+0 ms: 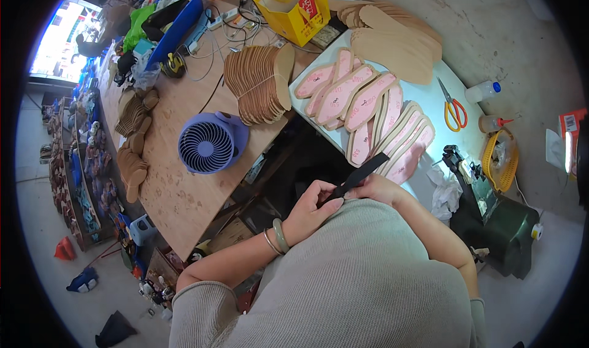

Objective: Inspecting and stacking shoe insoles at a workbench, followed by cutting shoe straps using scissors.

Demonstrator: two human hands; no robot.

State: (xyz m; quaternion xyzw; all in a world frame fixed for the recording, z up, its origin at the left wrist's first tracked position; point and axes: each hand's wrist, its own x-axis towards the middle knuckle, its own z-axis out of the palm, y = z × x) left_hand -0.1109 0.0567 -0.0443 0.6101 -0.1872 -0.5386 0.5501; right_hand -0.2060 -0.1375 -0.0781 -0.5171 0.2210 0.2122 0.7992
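Note:
Close against my body, my left hand (311, 210) pinches a black fabric strip (365, 171) between thumb and curled fingers. The strip slants up to the right, and its free end lies over the edge of the white table. My right hand (379, 189) is closed at the strip's lower part, its fingertips partly hidden by my shirt and the strip. Just beyond the hands lies a loose pile of pink-faced insole pieces (362, 99) with tan rims. A bracelet and a bangle circle my left wrist.
A purple fan (208, 142) and a tied stack of brown insoles (257, 85) stand on the wooden table (184, 207). Tan insole sheets (399, 44), orange-handled scissors (454, 110) and a yellow basket (492, 177) are at right. A dark green sewing machine (506, 228) sits nearby.

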